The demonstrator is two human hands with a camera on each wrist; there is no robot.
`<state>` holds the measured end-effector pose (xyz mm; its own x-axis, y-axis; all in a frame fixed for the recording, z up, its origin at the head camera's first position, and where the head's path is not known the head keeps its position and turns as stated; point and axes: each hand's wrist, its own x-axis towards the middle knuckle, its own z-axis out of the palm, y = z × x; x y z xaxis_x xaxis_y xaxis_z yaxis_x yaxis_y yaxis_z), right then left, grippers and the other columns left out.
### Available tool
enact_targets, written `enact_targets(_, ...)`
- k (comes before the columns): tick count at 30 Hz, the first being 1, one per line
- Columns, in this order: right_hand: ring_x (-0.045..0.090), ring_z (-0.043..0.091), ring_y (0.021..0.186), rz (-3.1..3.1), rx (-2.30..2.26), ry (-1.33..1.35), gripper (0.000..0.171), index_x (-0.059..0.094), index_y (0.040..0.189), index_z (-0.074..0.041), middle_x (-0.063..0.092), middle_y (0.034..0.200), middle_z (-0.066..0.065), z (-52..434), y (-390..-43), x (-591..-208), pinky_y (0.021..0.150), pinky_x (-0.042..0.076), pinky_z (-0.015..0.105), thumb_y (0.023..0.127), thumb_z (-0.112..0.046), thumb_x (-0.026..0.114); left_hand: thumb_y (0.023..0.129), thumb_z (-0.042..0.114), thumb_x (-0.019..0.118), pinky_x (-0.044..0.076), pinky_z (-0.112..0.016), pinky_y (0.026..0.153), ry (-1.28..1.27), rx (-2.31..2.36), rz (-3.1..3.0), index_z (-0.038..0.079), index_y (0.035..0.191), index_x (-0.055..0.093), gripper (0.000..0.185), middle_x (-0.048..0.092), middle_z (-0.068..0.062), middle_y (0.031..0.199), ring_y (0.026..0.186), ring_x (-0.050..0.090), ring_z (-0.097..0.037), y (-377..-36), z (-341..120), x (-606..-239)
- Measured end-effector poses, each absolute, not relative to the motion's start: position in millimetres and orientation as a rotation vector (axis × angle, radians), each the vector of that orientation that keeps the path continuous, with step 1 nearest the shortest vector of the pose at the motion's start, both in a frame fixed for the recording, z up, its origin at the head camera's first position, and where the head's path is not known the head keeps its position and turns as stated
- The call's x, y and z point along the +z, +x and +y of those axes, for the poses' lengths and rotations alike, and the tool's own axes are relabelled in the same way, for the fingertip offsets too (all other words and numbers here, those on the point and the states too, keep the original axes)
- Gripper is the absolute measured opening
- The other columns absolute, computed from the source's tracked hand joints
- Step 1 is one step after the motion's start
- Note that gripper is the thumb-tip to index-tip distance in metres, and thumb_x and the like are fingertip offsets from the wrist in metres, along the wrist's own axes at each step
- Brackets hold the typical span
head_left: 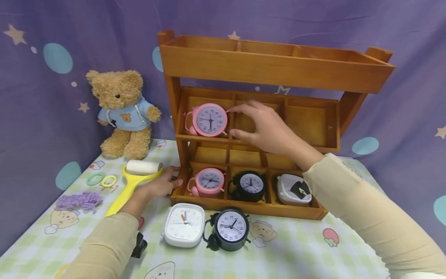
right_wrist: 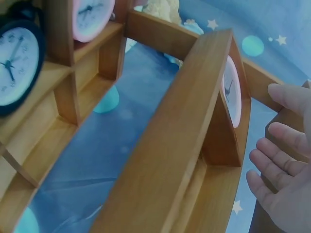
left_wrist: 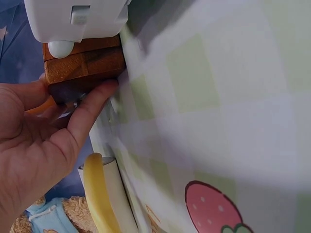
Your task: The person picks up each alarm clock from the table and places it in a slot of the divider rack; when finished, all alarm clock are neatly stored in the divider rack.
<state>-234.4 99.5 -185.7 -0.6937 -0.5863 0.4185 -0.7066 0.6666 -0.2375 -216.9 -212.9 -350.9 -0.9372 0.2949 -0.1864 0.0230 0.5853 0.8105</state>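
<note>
Pink clock (head_left: 210, 119) partly behind shelf divider, right hand (head_left: 266, 130) beside it

Teddy bear (head_left: 124, 113): sits left of the shelf, blue hoodie.
Lint roller (head_left: 134, 179): yellow handle, lying on the desk (head_left: 299, 252).
Rings (head_left: 102, 180): green and yellow, side by side.
Purple yarn (head_left: 79, 201): near the desk's left edge.
Backdrop (head_left: 52, 58): purple, stars and dots.

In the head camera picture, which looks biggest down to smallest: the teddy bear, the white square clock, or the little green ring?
1. teddy bear
2. white square clock, though it sits nearer the camera, which makes it look bigger
3. green ring
</note>
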Motion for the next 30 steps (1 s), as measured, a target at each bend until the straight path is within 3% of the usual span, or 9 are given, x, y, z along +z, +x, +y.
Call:
enact_targets(11,0.058,0.029,0.122,-2.591,0.743,1.057,0.051,0.062,0.137,-0.009,0.062,0.130,0.011,126,-205,-219,0.102,0.048,0.052,0.093,-0.028,0.078,0.107,0.007,0.044,0.057,-0.053,0.088,0.272,1.325,2.473,-0.012,0.151,0.019,0.054,0.041,-0.044,0.138,0.127,0.048,-0.053,-219,-218,-352)
enact_targets(23,0.062,0.020,0.112,-2.690,0.900,1.029,0.048,0.062,0.137,-0.016,0.064,0.126,0.001,151,-182,-267,0.088,0.055,0.043,0.094,-0.031,0.076,0.107,0.006,0.043,0.056,-0.056,0.088,0.287,1.332,2.455,-0.012,0.151,0.016,0.054,0.037,-0.046,0.140,0.128,0.046,-0.056,-220,-218,-352)
enact_targets(30,0.064,0.016,0.112,-2.686,0.962,1.053,0.046,0.065,0.133,-0.017,0.067,0.124,-0.004,157,-166,-292,0.092,0.055,0.039,0.091,-0.032,0.078,0.108,0.008,0.042,0.056,-0.057,0.088,0.278,1.332,2.444,-0.011,0.152,0.014,0.055,0.036,-0.045,0.140,0.129,0.045,-0.055,-220,-216,-353)
